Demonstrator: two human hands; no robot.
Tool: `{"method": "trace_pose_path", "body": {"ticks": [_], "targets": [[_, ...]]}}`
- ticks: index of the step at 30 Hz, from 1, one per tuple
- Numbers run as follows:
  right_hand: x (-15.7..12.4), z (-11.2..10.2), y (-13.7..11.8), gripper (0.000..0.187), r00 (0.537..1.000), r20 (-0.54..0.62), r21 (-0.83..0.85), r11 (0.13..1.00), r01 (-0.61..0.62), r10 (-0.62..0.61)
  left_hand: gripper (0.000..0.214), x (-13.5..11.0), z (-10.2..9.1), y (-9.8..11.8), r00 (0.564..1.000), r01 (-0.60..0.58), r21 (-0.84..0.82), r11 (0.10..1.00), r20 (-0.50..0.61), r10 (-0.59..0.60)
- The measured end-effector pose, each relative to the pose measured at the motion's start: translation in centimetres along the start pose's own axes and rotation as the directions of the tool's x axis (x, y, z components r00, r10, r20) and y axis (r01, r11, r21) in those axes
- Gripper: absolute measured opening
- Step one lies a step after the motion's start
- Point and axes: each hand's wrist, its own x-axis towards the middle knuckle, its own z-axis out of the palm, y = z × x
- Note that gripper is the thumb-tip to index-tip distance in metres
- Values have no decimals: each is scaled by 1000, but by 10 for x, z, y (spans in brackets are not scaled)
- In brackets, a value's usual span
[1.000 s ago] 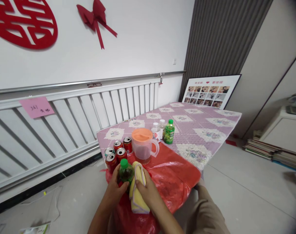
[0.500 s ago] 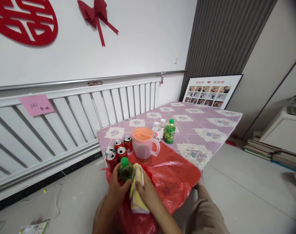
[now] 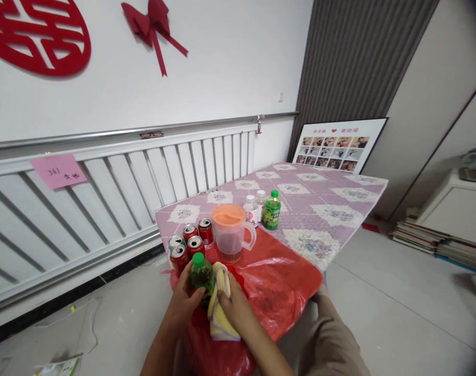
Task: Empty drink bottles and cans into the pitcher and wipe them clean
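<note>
Tbh not much diff vs half a sec ago: the covered table point(image 3: 296, 209), stretching behind and right of the pitcher point(image 3: 227, 237), hasn't budged, nor has the red plastic point(image 3: 277, 271) under it, nor the pitcher itself. Our folded yellow cloth point(image 3: 223, 318), on the near side of the pitcher, is bunched in our right hand point(image 3: 236, 305), thumb and fingers closed round it. Our green bottle point(image 3: 203, 275) is nearer us than the pitcher, a bit left, w/ our left hand point(image 3: 183, 302) curled round it, spread only about its width. The change, afaict: our left thumb's back a touch, so more bottle side shows. We'd call that a small regrip, both things still held. Bottle's long axis is near upright, leaning slightly left; base is hidden, so idk if it's resting. Green cap point(image 3: 198, 260) points up.
</note>
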Motion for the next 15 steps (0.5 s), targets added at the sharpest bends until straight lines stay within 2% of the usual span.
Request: {"method": "trace_pose_path", "body": {"ticks": [3, 6, 10, 12, 15], "targets": [[-2, -3, -12, 61, 1000, 5, 16, 1000, 5, -5, 79, -2, 2, -4, 998, 15, 48, 999, -66, -12], [-5, -9, -39, 62, 999, -32, 15, 999, 40, -40, 76, -3, 6, -7, 990, 16, 104, 994, -139, -1], [-6, -14, -65, 61, 979, -39, -25, 980, 198, -199, 70, -3, 12, -8, 982, -14, 130, 991, -186, 38], [-4, -14, -61, 61, 979, -39, -56, 979, 197, -199, 70, -3, 15, -8, 977, -15, 137, 990, -207, 44], [0, -11, -38, 61, 996, -24, -100, 991, 88, -90, 70, -4, 16, -7, 975, -12, 158, 987, -219, 47]]}}
